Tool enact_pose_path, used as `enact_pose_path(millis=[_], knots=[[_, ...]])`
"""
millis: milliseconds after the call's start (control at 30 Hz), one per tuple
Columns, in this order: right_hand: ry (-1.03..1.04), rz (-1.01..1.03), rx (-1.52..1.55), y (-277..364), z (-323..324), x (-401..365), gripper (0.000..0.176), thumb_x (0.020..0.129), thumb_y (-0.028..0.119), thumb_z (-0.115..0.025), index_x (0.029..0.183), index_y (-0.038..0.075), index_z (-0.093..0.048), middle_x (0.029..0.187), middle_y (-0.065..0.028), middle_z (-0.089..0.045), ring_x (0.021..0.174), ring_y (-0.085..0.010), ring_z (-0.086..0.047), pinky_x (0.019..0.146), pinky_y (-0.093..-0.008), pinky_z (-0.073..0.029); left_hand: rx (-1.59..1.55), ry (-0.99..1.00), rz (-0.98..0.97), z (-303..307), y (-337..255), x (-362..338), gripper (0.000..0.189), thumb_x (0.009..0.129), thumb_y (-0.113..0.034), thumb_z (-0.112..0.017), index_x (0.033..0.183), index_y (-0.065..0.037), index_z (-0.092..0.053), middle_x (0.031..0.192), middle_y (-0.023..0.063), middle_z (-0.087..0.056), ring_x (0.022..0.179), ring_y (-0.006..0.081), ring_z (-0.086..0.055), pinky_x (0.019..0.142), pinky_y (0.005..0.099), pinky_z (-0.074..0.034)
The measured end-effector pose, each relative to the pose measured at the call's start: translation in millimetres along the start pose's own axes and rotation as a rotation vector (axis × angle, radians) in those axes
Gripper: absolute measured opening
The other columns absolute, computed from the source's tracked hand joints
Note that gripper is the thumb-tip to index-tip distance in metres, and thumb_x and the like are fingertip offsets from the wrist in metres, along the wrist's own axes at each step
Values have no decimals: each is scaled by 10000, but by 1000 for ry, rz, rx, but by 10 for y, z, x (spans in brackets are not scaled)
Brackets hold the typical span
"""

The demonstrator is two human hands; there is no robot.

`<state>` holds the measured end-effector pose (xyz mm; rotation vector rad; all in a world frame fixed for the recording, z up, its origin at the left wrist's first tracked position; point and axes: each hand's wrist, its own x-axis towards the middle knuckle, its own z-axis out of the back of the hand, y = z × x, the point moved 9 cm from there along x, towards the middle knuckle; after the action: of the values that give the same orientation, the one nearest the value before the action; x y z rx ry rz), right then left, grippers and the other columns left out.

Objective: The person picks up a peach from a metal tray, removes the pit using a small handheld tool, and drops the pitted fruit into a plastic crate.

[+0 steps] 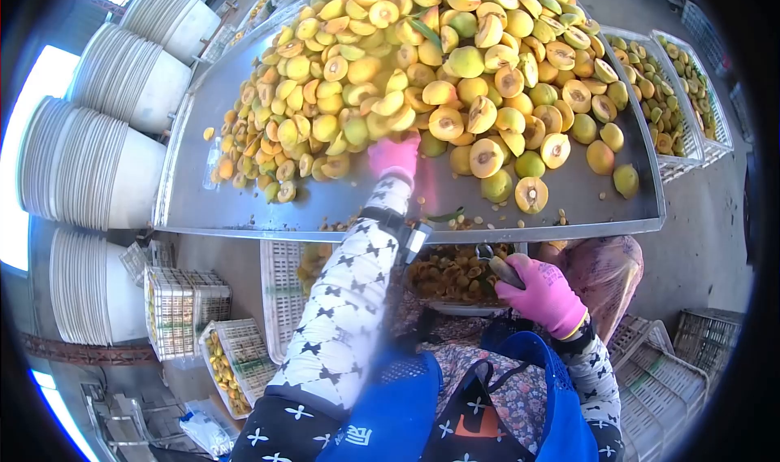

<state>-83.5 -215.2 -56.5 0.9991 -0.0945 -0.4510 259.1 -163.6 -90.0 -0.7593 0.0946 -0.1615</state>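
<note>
My left hand, in a pink glove, reaches to the front edge of a big pile of halved yellow fruit on a metal table. Its fingers are blurred and partly hidden against the fruit. My right hand, also pink-gloved, is wrapped round the dark handle of a tool below the table's front edge. The tool has a metal end. Beneath it a crate of fruit pieces stands close to my lap.
White crates of fruit stand at the right and lower left. Stacked white tubs line the left side. Empty crates lie at lower right. A knee in patterned cloth shows beyond my right hand.
</note>
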Motion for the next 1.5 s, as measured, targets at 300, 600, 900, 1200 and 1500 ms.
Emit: enact_pose_path(millis=[300, 600, 900, 1200, 1500], knots=[[-223, 238, 107, 406, 171, 105, 397, 850, 208, -718, 1176, 40, -565, 995, -197, -673, 909, -408, -649, 770, -454, -528, -965, 561, 77, -38, 355, -390, 350, 813, -79, -679, 1129, -2, -550, 1123, 133, -607, 1035, 209, -589, 864, 354, -507], [-329, 283, -73, 901, -94, 201, 383, 860, 158, -708, 1180, 14, -553, 994, -215, -672, 878, -418, -658, 734, -452, -533, -1564, 915, 190, 659, -432, -1846, 351, 991, -171, -525, 1271, 41, -521, 1165, 165, -588, 1105, 245, -590, 1023, 408, -480], [-306, 380, -453, 1199, -51, 50, 282, 889, 229, -643, 1121, 102, -544, 860, -99, -614, 752, -288, -657, 644, -429, -513, -528, 525, -660, 1100, -609, -2018, 349, 1032, -245, -493, 1268, 8, -542, 1156, 152, -631, 1072, 256, -625, 930, 384, -516], [-123, 412, -158, 1136, -262, 1, 245, 861, 156, -664, 1020, 40, -517, 802, -166, -603, 716, -389, -631, 604, -465, -485, -1211, 855, 26, 933, -391, -2079, 345, 969, -158, -569, 1266, 15, -538, 974, 120, -641, 858, 206, -619, 773, 305, -520], [-142, 379, 202, 1058, -426, -14, 255, 856, 124, -695, 990, -5, -522, 729, -202, -596, 706, -438, -616, 595, -483, -471, -1052, 599, 83, 998, -325, -1986, 527, 1040, -446, -425, 1086, 36, -631, 904, 153, -697, 765, 236, -684, 711, 324, -559]])
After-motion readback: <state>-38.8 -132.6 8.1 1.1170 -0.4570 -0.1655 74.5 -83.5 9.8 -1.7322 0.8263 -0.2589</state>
